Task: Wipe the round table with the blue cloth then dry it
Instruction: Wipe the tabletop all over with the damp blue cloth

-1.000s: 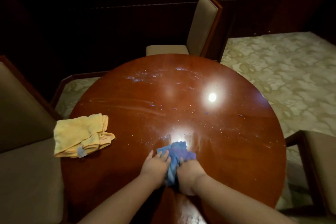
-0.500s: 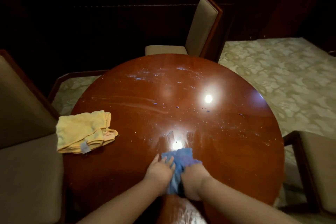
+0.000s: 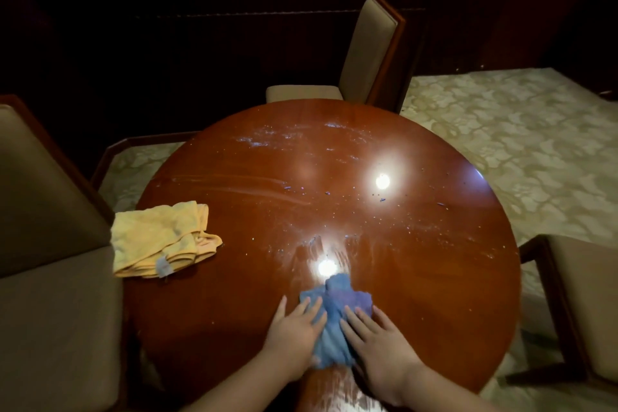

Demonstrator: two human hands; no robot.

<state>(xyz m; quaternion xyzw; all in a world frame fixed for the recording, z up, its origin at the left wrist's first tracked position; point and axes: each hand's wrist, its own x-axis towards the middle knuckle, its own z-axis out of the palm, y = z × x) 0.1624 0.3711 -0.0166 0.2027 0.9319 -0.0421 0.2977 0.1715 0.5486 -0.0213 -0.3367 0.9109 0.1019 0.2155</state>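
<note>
Two stages remain incomplete. Yellow cloth lies unused, far left of the left hand. Both hands, right hand included, press flat, fingers straight, on the blue cloth between them. Beyond them, the table appears speckled.

Two bare forearms enter from the near edge of the view, each ending in a bare hand: the left hand and the right hand. No sleeve reaches the forearms or wrists as far as they show. No ring, watch, bracelet or glove can be made out on either one. The fingernails look short and unpainted, though the dim light leaves fine detail hard to judge. Nothing else of the person shows.
</note>
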